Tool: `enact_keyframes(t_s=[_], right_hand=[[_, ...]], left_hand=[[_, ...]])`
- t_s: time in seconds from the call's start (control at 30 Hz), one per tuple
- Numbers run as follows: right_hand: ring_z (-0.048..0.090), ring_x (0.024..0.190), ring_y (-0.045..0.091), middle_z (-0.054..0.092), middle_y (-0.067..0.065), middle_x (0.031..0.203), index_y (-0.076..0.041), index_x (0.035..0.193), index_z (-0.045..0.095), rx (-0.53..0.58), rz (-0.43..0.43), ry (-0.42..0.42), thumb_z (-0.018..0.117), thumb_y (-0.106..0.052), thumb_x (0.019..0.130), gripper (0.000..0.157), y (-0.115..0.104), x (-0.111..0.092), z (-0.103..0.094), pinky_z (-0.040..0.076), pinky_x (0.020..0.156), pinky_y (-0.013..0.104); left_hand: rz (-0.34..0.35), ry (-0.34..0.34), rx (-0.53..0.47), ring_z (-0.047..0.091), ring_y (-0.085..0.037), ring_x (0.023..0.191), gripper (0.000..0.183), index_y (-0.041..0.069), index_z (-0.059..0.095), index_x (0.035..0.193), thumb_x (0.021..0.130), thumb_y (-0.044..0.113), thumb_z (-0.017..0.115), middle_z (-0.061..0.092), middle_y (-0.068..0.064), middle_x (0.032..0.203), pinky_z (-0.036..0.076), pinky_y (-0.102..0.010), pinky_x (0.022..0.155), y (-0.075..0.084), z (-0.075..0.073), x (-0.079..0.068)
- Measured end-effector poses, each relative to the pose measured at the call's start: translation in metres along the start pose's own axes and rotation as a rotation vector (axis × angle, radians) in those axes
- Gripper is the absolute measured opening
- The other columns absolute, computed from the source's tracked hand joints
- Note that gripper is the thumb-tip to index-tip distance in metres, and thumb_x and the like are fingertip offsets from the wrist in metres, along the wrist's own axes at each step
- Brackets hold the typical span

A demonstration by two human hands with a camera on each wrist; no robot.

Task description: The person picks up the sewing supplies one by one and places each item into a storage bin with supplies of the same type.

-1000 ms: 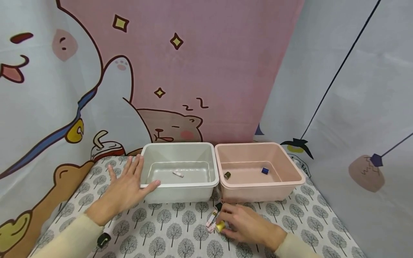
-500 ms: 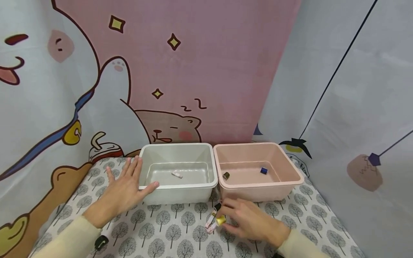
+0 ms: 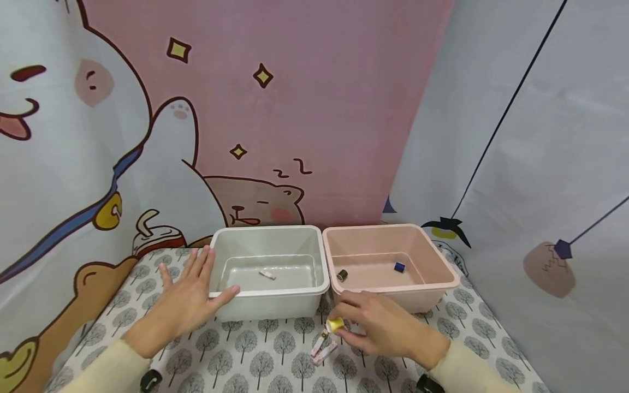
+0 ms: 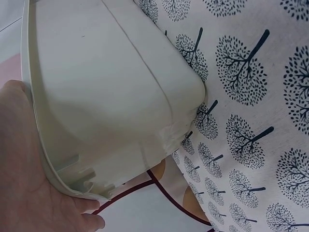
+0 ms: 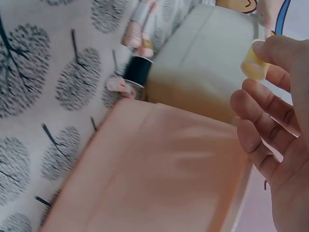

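Observation:
My right hand (image 3: pixel 378 327) pinches a yellow thread spool (image 3: pixel 335 325) between thumb and fingertips, just in front of the pink bin (image 3: pixel 393 286); the spool (image 5: pixel 256 63) is clear in the right wrist view. Below it lie two slim pink-and-white printed pieces (image 3: pixel 324 353), kind unclear. A black thread spool (image 5: pixel 137 70) lies near them, hidden by my hand in the head view. My left hand (image 3: pixel 184 300) rests on the left rim of the white bin (image 3: pixel 270 305), fingers straight, thumb over the front edge.
In the pink bin lie a dark green spool (image 3: pixel 342 275) and a blue spool (image 3: pixel 399 267). One slim white printed piece (image 3: pixel 267 274) lies in the white bin. Both bins stand side by side on a tree-print cloth (image 3: pixel 260 360), before a cartoon curtain (image 3: pixel 314 109).
My right hand has lifted the yellow spool off the cloth and moved it up toward the pink bin. The left hand stays at the white bin's rim.

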State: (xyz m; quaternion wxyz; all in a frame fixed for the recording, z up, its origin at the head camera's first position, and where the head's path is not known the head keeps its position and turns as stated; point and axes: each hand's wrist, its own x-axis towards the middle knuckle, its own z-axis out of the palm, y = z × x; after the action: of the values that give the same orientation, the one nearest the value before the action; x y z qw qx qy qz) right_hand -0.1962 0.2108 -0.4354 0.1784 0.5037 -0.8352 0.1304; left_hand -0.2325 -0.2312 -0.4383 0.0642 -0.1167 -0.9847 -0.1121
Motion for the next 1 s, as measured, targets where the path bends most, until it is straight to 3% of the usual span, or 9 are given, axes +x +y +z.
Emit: enact_keyframes(t_s=[0.2,0.33,0.6,0.8,0.9,1.0], right_hand=[[0.065,0.088,-0.005,0.074,-0.015,0.116,-0.027,0.125,0.081,0.012,0.023,-0.004,0.090,-0.025,0.103,0.024,0.004,0.006,-0.017,0.055,0.078,0.010],[0.065,0.083,-0.006,0.076,-0.014,0.114,-0.026,0.124,0.082,-0.031,0.005,0.042,0.091,-0.030,0.103,0.022,0.009,0.013,-0.027,0.053,0.073,0.008],[0.070,0.080,-0.002,0.077,-0.012,0.108,-0.025,0.120,0.081,-0.081,0.052,0.082,0.094,-0.026,0.099,0.025,0.033,0.022,-0.054,0.056,0.067,0.013],[0.068,0.080,-0.001,0.079,-0.018,0.104,-0.031,0.114,0.084,-0.230,0.059,0.113,0.094,-0.036,0.099,0.018,0.058,0.026,-0.075,0.057,0.069,0.023],[0.065,0.076,-0.006,0.079,-0.023,0.103,-0.037,0.113,0.084,-0.304,0.092,0.094,0.094,-0.043,0.098,0.019,0.068,0.029,-0.083,0.056,0.067,0.025],[0.064,0.074,-0.006,0.077,-0.019,0.100,-0.034,0.115,0.083,-0.263,0.136,0.056,0.095,-0.038,0.099,0.020,0.076,0.031,-0.086,0.056,0.065,0.024]], left_hand=[[-0.002,0.006,0.000,0.009,-0.056,0.181,0.123,-0.003,0.014,0.185,0.110,0.089,0.045,0.009,-0.024,0.196,-0.015,-0.101,0.122,0.000,0.000,0.001],[-0.001,0.011,0.001,0.010,-0.057,0.181,0.123,-0.003,0.014,0.185,0.110,0.088,0.045,0.009,-0.025,0.196,-0.014,-0.102,0.122,0.001,-0.001,0.000],[-0.003,0.007,-0.004,0.012,-0.057,0.181,0.123,-0.004,0.016,0.184,0.110,0.089,0.046,0.011,-0.025,0.195,-0.015,-0.101,0.123,0.000,0.000,-0.002],[-0.004,-0.002,-0.008,0.010,-0.056,0.181,0.124,-0.004,0.015,0.184,0.109,0.090,0.044,0.010,-0.025,0.195,-0.018,-0.099,0.123,0.000,0.001,0.000],[-0.006,-0.001,-0.001,0.010,-0.056,0.181,0.124,-0.004,0.015,0.184,0.110,0.090,0.043,0.009,-0.024,0.195,-0.018,-0.099,0.123,0.000,0.001,-0.001],[-0.005,0.003,0.003,0.009,-0.056,0.181,0.123,-0.004,0.015,0.184,0.110,0.090,0.043,0.009,-0.024,0.196,-0.017,-0.099,0.123,0.000,0.000,-0.001]])
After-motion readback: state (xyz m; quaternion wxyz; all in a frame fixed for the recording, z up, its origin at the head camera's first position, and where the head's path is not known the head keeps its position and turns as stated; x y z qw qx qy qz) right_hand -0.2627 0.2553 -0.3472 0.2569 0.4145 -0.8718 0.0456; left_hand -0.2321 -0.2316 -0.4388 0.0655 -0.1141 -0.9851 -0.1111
